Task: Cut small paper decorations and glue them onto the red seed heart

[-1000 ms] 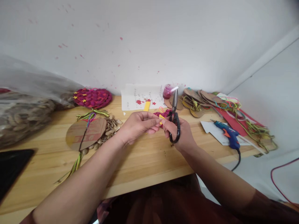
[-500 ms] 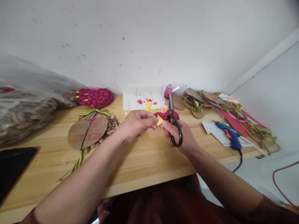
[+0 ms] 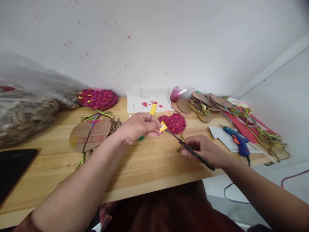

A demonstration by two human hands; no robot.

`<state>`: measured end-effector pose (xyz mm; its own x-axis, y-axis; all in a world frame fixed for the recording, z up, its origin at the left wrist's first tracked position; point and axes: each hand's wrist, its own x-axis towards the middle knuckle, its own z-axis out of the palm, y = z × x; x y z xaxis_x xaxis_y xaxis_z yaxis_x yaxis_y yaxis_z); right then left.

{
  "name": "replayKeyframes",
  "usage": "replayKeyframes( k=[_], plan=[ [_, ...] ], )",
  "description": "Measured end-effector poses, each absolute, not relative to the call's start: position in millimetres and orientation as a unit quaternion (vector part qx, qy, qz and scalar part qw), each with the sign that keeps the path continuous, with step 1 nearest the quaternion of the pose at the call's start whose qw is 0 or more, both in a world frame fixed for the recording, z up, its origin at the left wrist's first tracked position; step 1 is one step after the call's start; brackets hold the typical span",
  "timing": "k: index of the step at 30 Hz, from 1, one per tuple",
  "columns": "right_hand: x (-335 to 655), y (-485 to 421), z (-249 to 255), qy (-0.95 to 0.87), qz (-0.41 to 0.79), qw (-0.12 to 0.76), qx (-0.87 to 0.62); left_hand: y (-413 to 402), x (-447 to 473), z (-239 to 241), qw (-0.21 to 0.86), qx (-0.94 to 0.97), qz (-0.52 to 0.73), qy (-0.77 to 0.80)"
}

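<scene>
The left hand (image 3: 143, 126) pinches a small yellow-and-white paper piece (image 3: 163, 126) above the pale wooden counter (image 3: 149, 167). The right hand (image 3: 202, 149) grips black-handled metal scissors (image 3: 196, 155), tips beside it; a slip could nick the left hand.

yellow and white scrap (image 3: 163, 126); black-handled scissors (image 3: 198, 156)

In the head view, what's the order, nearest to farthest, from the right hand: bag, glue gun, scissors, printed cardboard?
1. Scissors: held in the right hand.
2. Glue gun: right of the hand.
3. Printed cardboard: on the left.
4. Bag: far left.
</scene>
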<state>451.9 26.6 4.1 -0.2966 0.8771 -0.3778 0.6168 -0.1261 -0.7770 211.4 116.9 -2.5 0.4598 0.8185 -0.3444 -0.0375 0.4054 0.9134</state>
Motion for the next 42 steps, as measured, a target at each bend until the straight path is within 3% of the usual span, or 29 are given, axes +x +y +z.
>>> replayKeyframes(
  k=[8,25,42],
  plan=[
    [456,37,9,-0.677,0.432,0.074,-0.592,118,209,-5,0.733,0.468,0.278,0.408],
    [454,46,18,-0.707,0.348,0.031,-0.615,121,208,-7,0.731,0.477,0.264,0.410],
    [452,47,15,-0.732,0.310,0.035,-0.606,121,207,-6,0.724,0.475,0.264,0.425]
  ],
)
